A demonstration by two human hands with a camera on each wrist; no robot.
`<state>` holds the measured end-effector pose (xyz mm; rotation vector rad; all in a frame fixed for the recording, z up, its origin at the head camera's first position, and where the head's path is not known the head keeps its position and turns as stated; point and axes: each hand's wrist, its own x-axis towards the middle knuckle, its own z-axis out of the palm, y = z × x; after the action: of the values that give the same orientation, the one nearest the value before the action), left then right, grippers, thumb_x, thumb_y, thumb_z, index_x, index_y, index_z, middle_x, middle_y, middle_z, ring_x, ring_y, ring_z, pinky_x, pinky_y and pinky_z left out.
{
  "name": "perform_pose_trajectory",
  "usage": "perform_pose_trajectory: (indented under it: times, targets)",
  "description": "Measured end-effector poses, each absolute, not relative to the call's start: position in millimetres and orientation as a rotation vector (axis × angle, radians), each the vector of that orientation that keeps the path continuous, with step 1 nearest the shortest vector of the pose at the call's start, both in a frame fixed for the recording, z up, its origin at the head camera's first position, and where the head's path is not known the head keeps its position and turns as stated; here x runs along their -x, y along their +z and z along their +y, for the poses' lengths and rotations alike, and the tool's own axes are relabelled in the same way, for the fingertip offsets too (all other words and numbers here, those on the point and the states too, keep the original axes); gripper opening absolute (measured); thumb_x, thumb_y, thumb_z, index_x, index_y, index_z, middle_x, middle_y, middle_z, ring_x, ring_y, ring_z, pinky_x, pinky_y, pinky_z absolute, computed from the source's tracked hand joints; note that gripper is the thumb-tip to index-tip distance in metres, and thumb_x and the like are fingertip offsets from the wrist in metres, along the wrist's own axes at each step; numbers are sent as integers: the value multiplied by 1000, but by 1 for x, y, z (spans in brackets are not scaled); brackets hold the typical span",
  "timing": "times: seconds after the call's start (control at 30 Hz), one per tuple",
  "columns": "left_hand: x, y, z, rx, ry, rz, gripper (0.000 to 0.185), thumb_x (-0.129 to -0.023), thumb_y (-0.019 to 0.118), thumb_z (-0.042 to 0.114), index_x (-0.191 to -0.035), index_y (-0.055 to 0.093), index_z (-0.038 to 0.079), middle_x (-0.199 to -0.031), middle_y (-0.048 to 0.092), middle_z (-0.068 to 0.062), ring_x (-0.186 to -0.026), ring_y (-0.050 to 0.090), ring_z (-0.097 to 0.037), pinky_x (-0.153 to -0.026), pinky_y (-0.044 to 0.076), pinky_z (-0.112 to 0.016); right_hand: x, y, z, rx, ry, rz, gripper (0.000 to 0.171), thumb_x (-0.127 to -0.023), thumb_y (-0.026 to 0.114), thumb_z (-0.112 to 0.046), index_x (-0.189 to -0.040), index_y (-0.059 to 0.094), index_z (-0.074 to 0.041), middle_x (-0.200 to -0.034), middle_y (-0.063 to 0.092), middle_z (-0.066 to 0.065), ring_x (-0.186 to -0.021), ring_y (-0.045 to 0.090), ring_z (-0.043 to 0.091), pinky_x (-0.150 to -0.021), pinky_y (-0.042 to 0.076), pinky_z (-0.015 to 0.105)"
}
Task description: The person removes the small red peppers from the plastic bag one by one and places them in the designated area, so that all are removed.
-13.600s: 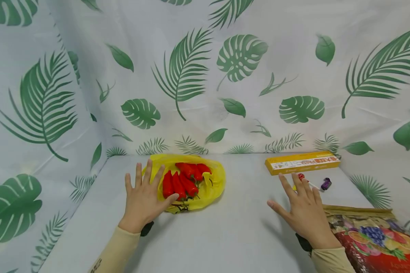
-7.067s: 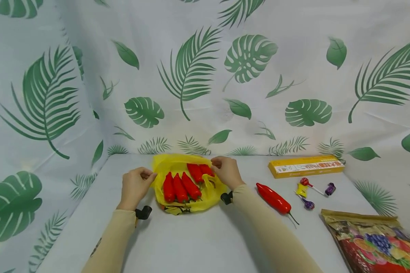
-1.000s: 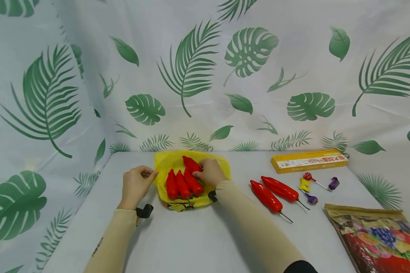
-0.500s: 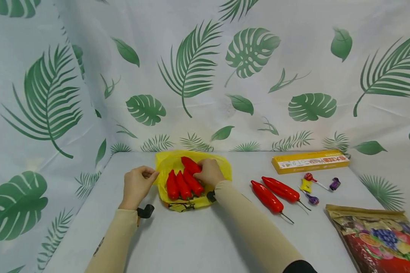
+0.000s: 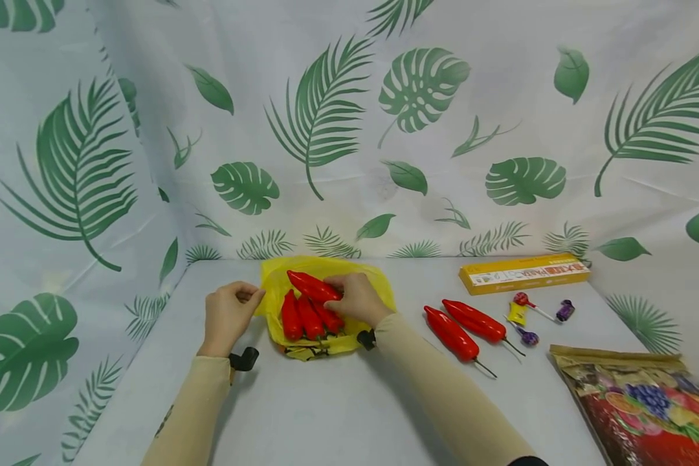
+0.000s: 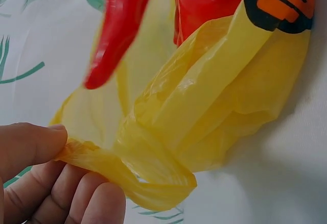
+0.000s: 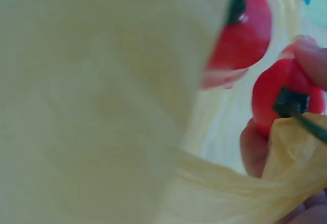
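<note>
Head view: right hand (image 5: 358,298) grips a pepper (image 5: 310,285) now shifted over three others (image 5: 310,318) — seemingly freed — left hand (image 5: 227,317) pinching yellow bag (image 5: 275,282).

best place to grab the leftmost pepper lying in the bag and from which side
Probably around the wide middle of the leftmost pepper, coming from above. It lies with its narrow tip pointing away, so a pinch across its width should fit. The bag rises around it and another pepper lies close on its right, so a sideways approach looks cramped.

Left hand (image 5: 227,317) pinches, right hand (image 5: 355,299) grips — forearms (image 5: 451,391) angled inward.
</note>
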<state>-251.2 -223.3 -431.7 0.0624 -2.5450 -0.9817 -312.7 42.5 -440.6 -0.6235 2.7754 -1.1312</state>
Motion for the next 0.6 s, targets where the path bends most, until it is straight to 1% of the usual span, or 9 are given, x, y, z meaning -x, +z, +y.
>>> perform_pose_trajectory:
  times: [0.1,0.23,0.47,0.6]
  targets:
    - [250,-432,-222,-56,-987,-2550,21,-95,77,27,-90,79,6,-82,77,-11,-66,67,-19,-64,53,-30,308,-438,44,623,-1218,2747,53,-91,82,-22,-141,66,-14,-127,76,5,-106,70,19,-94,60,35]
    - [250,-432,-220,-59,-994,-2563,21,-95,77,27,-91,79,6,-83,77,-11,-67,68,-19,-65,53,-30,302,-430,43,626,-1367,2714,55,-90,82,-21,-142,65,-15,-126,76,5,-105,73,20,-89,62,33]
    - [249,-431,-218,-60,-998,-2572,21,-95,77,27,-91,79,6,-82,77,-11,-68,67,-19,-64,53,-29,290,-413,47,659,-1566,2683,55,-89,84,-20,-141,66,-12,-126,76,9,-104,76,22,-89,63,32]
    - [249,-429,-220,-35,-990,-2560,21,-95,77,25,-91,79,5,-82,77,-12,-67,67,-18,-62,52,-26,283,-409,54,650,-1660,2664,55,-87,85,-17,-138,68,-11,-126,76,10,-105,76,24,-89,63,35]
